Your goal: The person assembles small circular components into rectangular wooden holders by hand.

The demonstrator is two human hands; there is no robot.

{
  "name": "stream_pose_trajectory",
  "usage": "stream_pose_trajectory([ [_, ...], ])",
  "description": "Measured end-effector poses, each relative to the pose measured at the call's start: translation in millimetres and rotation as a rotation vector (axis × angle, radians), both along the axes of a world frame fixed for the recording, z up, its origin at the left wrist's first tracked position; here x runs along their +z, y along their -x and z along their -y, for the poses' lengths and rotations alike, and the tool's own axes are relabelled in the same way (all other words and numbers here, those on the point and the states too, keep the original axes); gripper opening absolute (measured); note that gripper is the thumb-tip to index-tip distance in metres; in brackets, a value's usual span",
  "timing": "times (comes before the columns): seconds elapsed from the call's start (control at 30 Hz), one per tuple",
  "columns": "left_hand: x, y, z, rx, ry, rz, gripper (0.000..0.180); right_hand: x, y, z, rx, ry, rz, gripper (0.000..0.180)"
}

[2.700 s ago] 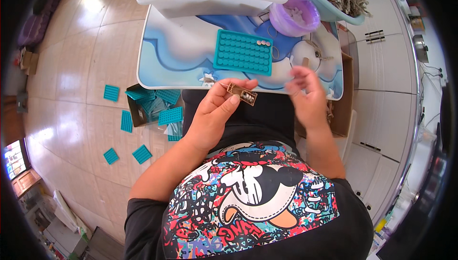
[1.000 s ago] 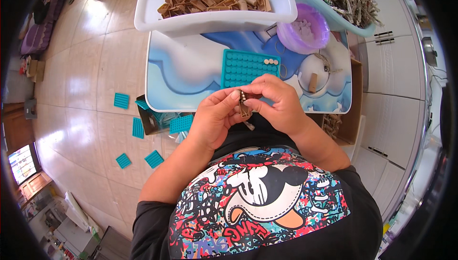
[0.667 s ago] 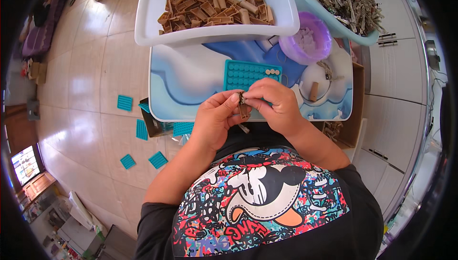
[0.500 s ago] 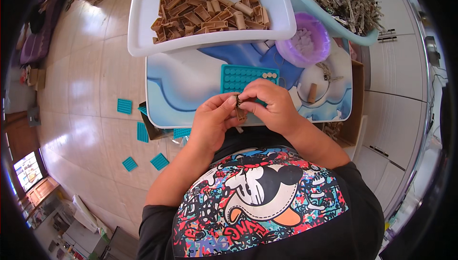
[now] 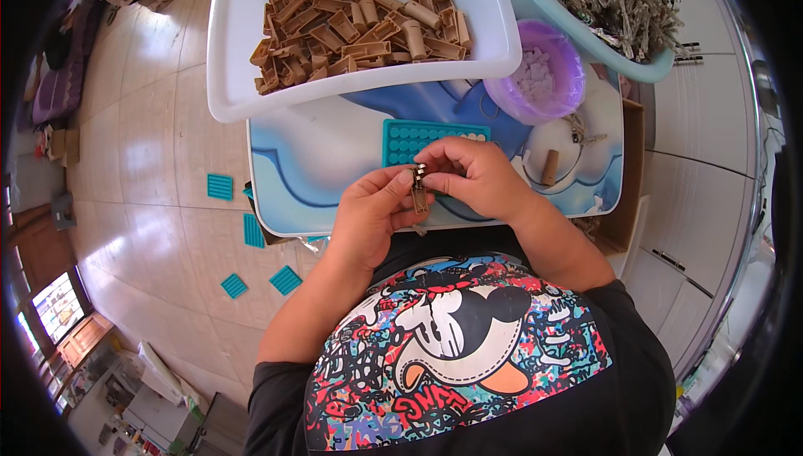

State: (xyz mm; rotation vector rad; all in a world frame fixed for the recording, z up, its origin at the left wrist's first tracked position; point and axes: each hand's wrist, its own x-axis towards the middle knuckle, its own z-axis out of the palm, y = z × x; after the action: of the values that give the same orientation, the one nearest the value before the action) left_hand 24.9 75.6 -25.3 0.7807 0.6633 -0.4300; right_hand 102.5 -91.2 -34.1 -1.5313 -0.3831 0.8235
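Note:
Close to my body, my left hand (image 5: 368, 209) pinches a small brown plastic casing (image 5: 420, 202) between thumb and fingers. A dark, shiny metal part (image 5: 419, 173) sticks up from the casing's far end. The thumb and index finger of my right hand (image 5: 477, 173) close on that metal part from the right; fingertips hide some of it. Just beyond the hands lies a teal tray (image 5: 401, 134) with rows of round places and a few pale discs at its right end, partly covered by my right hand.
A white bin (image 5: 351, 81) of brown casings overhangs the table's far side. Right of it are a purple basket (image 5: 577, 79) with pale small pieces and a light-blue tub (image 5: 619, 65) heaped with metal parts. One brown casing (image 5: 549, 167) lies at right. Several teal trays (image 5: 285, 280) lie on the floor.
The casing and metal part have tilted, so more of the casing's open side and the shiny metal shows. Both hands stay together in nearly the same place. The view has shifted slightly.

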Motion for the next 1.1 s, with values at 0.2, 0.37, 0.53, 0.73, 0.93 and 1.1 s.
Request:
stream_pose_trajectory([
  [0.2, -2.8, -0.2, 0.3, -0.045, -0.078, 0.010, 0.029, 1.9, -2.0, 0.7, -0.003, 0.052, 0.122, 0.022],
  [0.37, -1.5, -1.1, 2.2, -0.038, -0.101, 0.002, 0.029, -0.2, -3.5, 4.3, -0.017, 0.122, 0.243, 0.019],
  [0.53, -3.8, -0.3, 3.2, -0.059, -0.104, 0.019, 0.028, 3.0, -5.7, 3.8, 0.059, 0.161, 0.524, 0.017],
  [0.73, -3.0, 0.3, 5.2, -0.043, -0.100, 0.020, 0.027, 4.8, -0.7, 1.6, -0.003, 0.164, 0.458, 0.012],
  [0.93, -2.8, 2.4, 6.9, -0.036, -0.112, 0.041, 0.026, 3.7, -1.5, 3.9, 0.040, 0.132, 0.565, 0.012],
  [1.1, 12.2, 0.7, 12.4, -0.001, -0.281, 0.063, 0.026, 8.1, 3.1, 3.1, -0.024, 0.075, 0.303, 0.012],
])
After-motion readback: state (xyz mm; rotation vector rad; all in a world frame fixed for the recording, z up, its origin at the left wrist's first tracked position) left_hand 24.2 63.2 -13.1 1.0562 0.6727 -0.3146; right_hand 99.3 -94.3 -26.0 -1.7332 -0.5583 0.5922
